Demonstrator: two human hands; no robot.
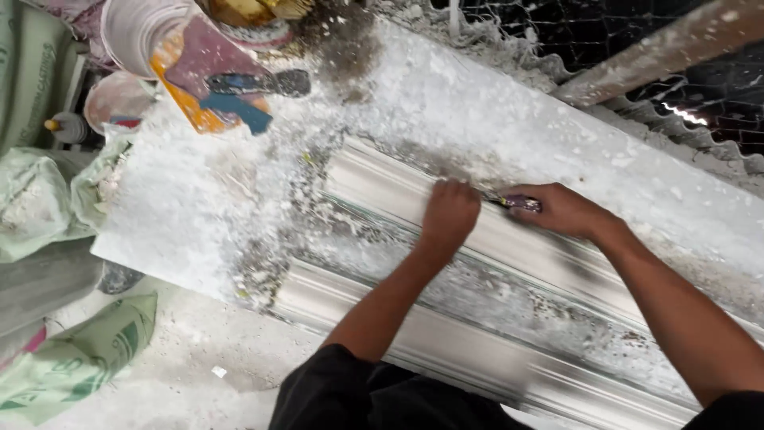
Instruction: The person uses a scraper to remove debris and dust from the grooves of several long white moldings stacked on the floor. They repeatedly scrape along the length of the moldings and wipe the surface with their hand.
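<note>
Right hand (561, 209) fisted around purple-handled tool (521, 204), handle poking out at 9 o'clock of the knuckles. Left hand (450, 213) fingers curled, pressed on white plaster moulding (509, 239), just at the tool's 9 o'clock. Tool tip hidden between hands.

White bucket (135, 32) upper left of frame, beside it an orange and maroon board (195, 76) with a dark-bladed trowel (263, 83) lying across it. Pale green sacks (48, 203) stacked along the left edge, one more green sack (79, 358) flat on the dusty floor lower left. Plaster-splashed wooden beam (660, 52) runs diagonally upper right over wire mesh (605, 32).
</note>
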